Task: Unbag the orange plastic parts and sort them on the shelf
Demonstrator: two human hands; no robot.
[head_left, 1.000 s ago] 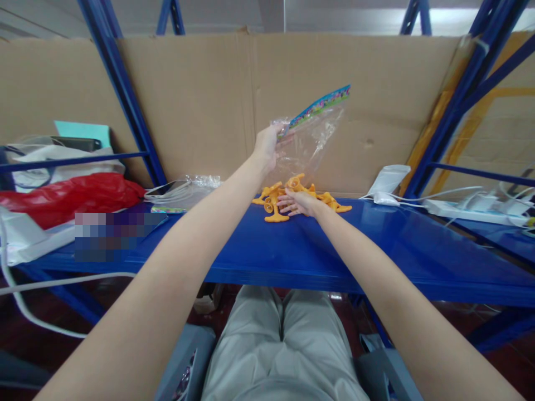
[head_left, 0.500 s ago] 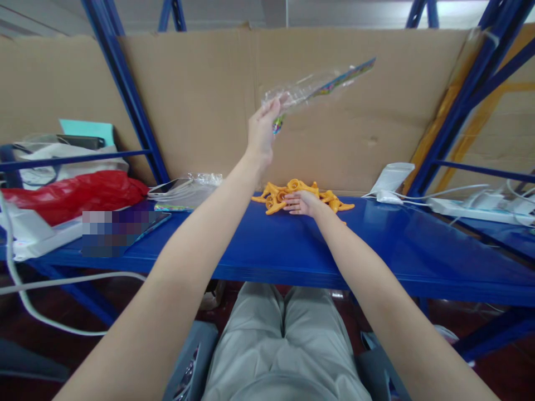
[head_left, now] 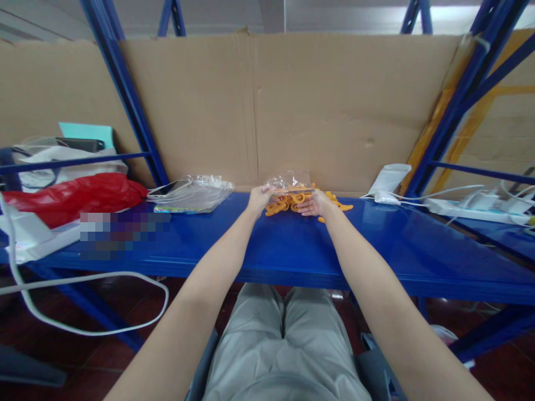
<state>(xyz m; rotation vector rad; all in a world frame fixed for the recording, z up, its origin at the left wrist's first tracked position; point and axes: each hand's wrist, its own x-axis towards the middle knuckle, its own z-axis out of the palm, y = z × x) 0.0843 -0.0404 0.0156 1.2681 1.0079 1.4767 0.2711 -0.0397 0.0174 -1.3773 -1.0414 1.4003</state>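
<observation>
A clear plastic bag (head_left: 289, 181) is stretched between my two hands, low over the back of the blue shelf. My left hand (head_left: 261, 199) pinches its left edge. At the bag's right edge, my right hand (head_left: 314, 205) holds on with its thumb on top and its fingers pointing left underneath. Below and behind the bag lies a heap of orange plastic pieces (head_left: 277, 207) with curved, pointed ends, partly covered by the bag and my right hand. Their exact kind is unclear.
To the left, a stack of flat clear bags (head_left: 196, 196) lies near a red plastic bag (head_left: 83, 192). A white power strip (head_left: 472, 210) with cables and a white packet (head_left: 389, 181) are at the right. Cardboard (head_left: 200, 111) walls off the back between blue posts.
My left hand has come down from high in front of the cardboard with the plastic bag. My right hand, open by the orange pieces before, has moved slightly right and now holds the bag's other edge.
</observation>
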